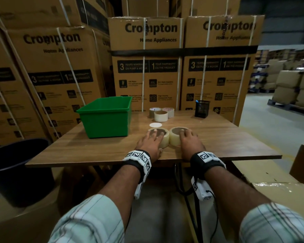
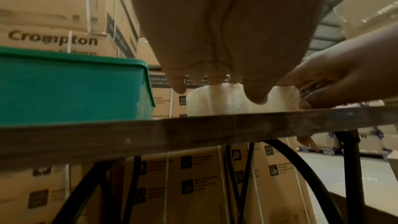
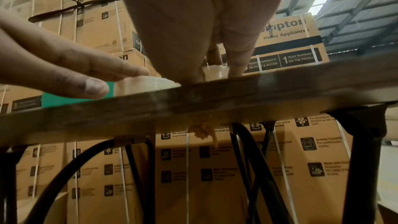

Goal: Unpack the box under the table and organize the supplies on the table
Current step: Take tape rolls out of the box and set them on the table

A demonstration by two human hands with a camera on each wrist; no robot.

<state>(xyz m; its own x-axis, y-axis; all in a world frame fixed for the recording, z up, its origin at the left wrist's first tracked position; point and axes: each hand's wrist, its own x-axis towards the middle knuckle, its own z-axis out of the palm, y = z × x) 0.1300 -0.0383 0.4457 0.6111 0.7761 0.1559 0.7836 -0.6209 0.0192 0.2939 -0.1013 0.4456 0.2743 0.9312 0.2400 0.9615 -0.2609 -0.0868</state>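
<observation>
Two clear tape rolls lie flat, side by side, near the front edge of the wooden table (image 1: 218, 137). My left hand (image 1: 152, 138) holds the left tape roll (image 1: 165, 137): fingers lie across its top and the thumb is against its near side. My right hand (image 1: 188, 139) holds the right tape roll (image 1: 174, 138) the same way. In the left wrist view the left roll (image 2: 215, 101) stands under my fingers, with the right roll (image 2: 282, 98) and right hand (image 2: 336, 77) beside it. The right wrist view shows the left hand (image 3: 64, 67) on its roll (image 3: 148, 83).
A green bin (image 1: 105, 118) stands on the table's left. Three more tape rolls (image 1: 161, 115), a white disc (image 1: 155, 124) and a black mesh pen holder (image 1: 202, 108) sit farther back. A dark tub (image 1: 19, 169) stands on the floor at left. Cardboard lies at right (image 1: 279, 190), and stacked cartons stand behind.
</observation>
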